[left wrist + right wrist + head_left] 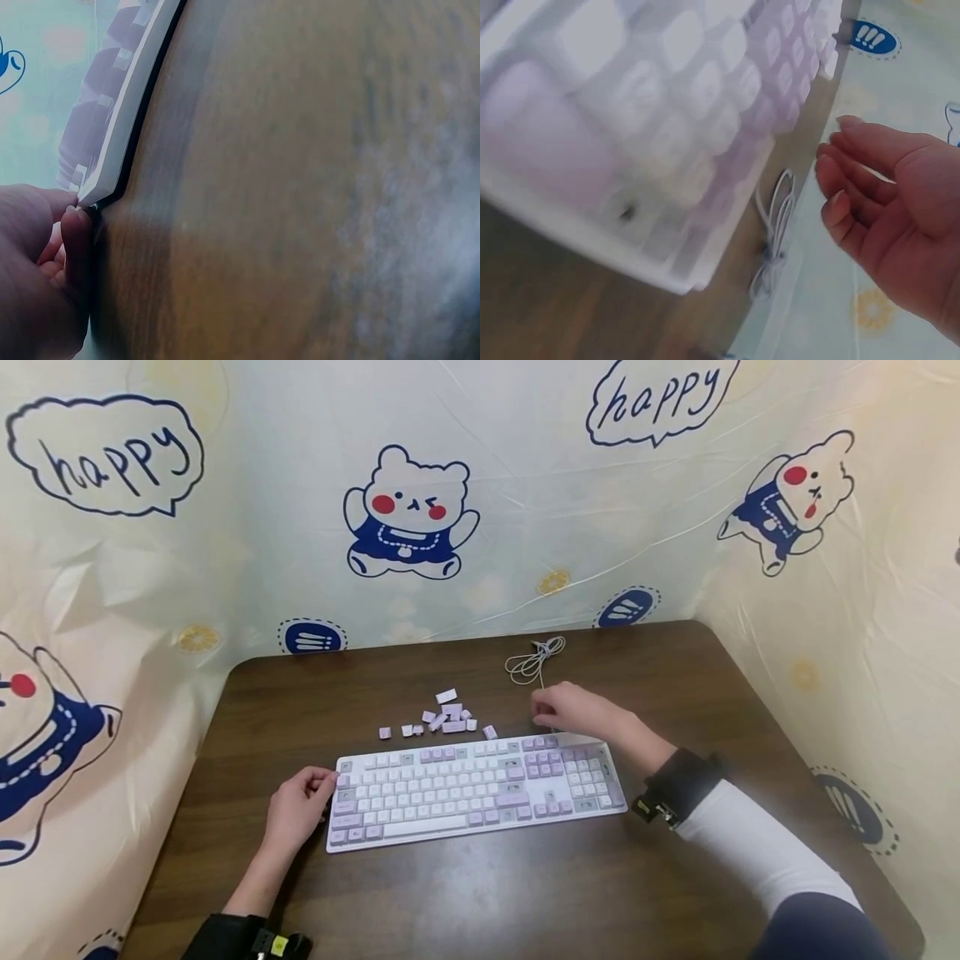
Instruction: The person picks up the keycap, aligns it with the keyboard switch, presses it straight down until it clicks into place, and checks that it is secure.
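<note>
A white and lilac keyboard (pixel 431 802) lies slightly askew on the brown table. At its left edge my left hand (pixel 296 806) pinches the frame between thumb and fingertips; the left wrist view shows this hand (pixel 37 262) at the keyboard's corner. My right hand (pixel 573 708) hovers over the far edge near the right end, fingers loosely curled. Nothing shows between its fingers in the right wrist view, where the hand (pixel 900 202) is apart from the keys. Several loose lilac and white keycaps (pixel 453 727) are scattered behind the keyboard.
A pale bundled cable (pixel 534 662) lies near the table's back edge, beyond my right hand. The wooden table (pixel 465 902) has rounded corners. A patterned curtain (pixel 300 527) with bears and writing encloses its back and sides.
</note>
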Demonstrator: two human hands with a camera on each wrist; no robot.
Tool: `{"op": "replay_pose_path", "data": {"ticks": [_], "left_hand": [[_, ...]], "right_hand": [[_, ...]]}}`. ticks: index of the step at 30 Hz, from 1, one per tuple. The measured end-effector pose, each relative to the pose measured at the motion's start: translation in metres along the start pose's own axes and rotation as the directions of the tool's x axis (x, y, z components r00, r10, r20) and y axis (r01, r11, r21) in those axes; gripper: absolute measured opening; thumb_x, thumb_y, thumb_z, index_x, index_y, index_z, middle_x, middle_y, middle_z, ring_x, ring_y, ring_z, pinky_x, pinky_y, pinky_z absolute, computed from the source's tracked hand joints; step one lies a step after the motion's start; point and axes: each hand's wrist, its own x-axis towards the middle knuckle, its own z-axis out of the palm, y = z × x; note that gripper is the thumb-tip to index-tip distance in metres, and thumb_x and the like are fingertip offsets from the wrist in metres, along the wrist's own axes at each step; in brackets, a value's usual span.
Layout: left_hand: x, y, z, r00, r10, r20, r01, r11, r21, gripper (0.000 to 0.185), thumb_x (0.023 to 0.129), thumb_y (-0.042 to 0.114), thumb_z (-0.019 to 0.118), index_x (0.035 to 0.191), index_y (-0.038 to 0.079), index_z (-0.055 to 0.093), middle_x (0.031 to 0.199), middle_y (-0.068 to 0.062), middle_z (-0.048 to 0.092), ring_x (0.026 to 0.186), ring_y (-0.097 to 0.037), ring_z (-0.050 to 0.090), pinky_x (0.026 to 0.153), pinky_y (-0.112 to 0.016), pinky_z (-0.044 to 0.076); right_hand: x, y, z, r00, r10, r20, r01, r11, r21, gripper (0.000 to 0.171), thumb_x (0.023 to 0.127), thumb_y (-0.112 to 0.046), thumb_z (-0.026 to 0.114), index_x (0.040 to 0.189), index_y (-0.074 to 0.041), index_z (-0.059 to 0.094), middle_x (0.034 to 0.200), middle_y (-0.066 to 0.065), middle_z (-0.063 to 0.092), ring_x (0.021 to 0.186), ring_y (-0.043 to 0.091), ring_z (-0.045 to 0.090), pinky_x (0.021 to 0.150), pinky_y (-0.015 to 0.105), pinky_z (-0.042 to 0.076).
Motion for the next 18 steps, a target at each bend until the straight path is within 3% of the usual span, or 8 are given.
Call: {"op": "replay_pose_path", "data": {"ticks": [11,18], "left_hand": [[-0.002,0.0,-0.001,1.0,-0.018,0.007,0.018,1.0,0.002,0.031,0.106,0.027,0.061,0.117,-0.002,0.067,0.091,-0.011,0.063,0.07,-0.019,0.059,0.056,-0.027,0.053],[-0.003,0.005,-0.003,1.0,-0.013,0.014,0.013,1.0,-0.003,0.032,0.106,0.027,0.062,0.117,-0.003,0.067,0.091,-0.011,0.064,0.069,-0.017,0.059,0.056,-0.026,0.052]], "right_hand": [[0.063,-0.029,0.01,0.98,-0.196,0.024,0.197,0.977,-0.081,0.009,0.101,-0.011,0.068,0.108,-0.006,0.073,0.094,0.001,0.07,0.083,0.013,0.061,0.078,0.03,0.053],[0.094,-0.043,0.018,0.966,-0.253,0.058,0.26,0.951,-0.166,0.01,0.1,-0.005,0.066,0.108,-0.003,0.073,0.098,0.007,0.072,0.087,0.018,0.065,0.082,0.033,0.054]]}}
